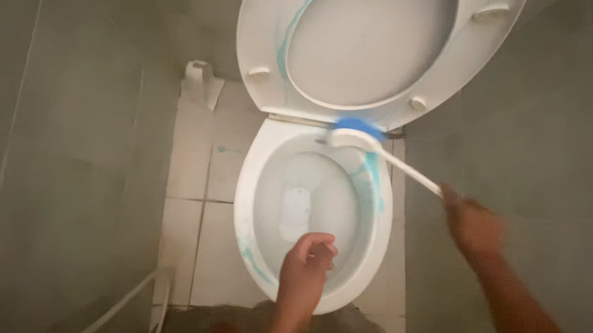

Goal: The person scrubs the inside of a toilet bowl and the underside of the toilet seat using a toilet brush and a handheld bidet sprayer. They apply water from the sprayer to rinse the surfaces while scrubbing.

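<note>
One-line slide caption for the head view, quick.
Right hand holds a white-handled, blue-headed toilet brush at the back rim of a white toilet bowl streaked with blue cleaner; left hand curled, empty.

A single head-worn camera looks steeply down from above the person, facing forward toward the back wall. It stands fairly near: the left hand sits low in the middle of the frame, the right hand to its right and slightly farther from the camera. The toilet bowl lies directly beyond the left hand, and the raised toilet seat fills the top edge, cut off there. Grey tiled walls close in past both hands on either side. The person's own legs show at the bottom edge, below the left hand.
</note>
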